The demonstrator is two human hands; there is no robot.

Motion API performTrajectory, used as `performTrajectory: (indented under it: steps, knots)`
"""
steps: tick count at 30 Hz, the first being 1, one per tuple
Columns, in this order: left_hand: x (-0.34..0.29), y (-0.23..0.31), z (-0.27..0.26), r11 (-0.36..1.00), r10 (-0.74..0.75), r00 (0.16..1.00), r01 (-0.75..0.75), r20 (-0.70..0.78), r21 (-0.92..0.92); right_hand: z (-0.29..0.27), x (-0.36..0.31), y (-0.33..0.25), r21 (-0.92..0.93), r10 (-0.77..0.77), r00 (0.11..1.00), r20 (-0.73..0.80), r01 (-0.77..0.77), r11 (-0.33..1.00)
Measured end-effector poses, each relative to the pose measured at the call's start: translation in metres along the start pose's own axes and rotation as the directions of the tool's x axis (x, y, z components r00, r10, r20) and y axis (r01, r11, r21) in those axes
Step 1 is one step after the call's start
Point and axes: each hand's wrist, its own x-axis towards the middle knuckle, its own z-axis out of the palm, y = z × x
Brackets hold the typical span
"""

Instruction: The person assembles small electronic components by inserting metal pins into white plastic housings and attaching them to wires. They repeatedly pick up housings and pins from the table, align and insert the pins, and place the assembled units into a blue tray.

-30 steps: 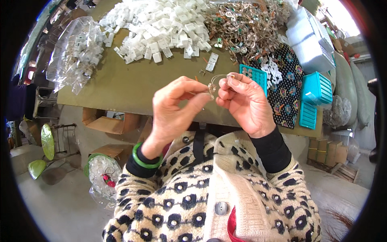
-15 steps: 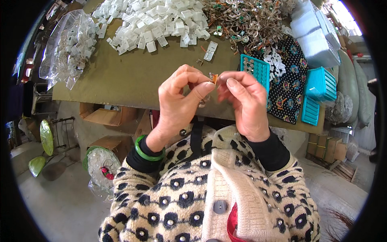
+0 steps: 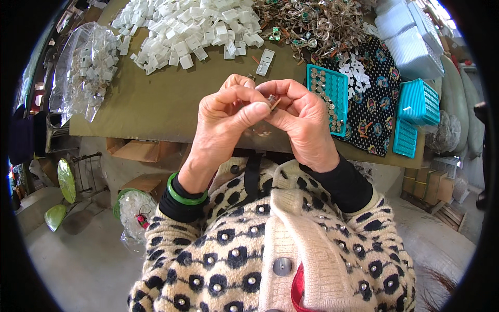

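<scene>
My left hand point(image 3: 221, 122) pinches a small part with an orange-brown edge point(image 3: 275, 104) between thumb and forefinger. My right hand point(image 3: 305, 122) meets it from the right, thumb and fingers closed on the same part. Thin clear wire or film loops point(image 3: 260, 130) hang under the fingers; the rest of the part is hidden by them. Just beyond the hands lies a white plastic casing point(image 3: 265, 62). Beside my right hand stands a teal tray point(image 3: 340, 86) holding several round silver button-like pieces.
White casings point(image 3: 195, 31) are heaped at the back, with a tangled pile of wired parts point(image 3: 317, 23) beside them. A clear bag point(image 3: 88, 73) sits at left. Patterned dark cloth point(image 3: 371, 125), small white pieces point(image 3: 355, 75) and stacked teal trays point(image 3: 417, 104) lie at right.
My right hand has moved left and closed its fingers on the part in my left hand. The part has tilted. The whole view has shifted slightly.
</scene>
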Motion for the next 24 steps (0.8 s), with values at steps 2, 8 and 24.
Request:
performTrajectory:
  steps: [2,8,24]
  knots:
    - [0.003,-0.001,-0.003,0.980,-0.052,0.999,0.051,-0.003,-0.192,-0.005,0.002,0.000,0.111,0.076,0.997,0.006,-0.076,0.991]
    - [0.005,-0.004,-0.009,0.752,-0.241,0.947,0.321,0.213,-0.576,-0.027,0.005,-0.014,0.325,0.230,0.962,0.145,-0.265,0.908]
    - [-0.008,0.001,-0.003,0.888,-0.144,0.950,0.247,0.276,-0.388,-0.022,-0.012,-0.017,0.015,0.094,0.983,0.156,-0.097,0.995]
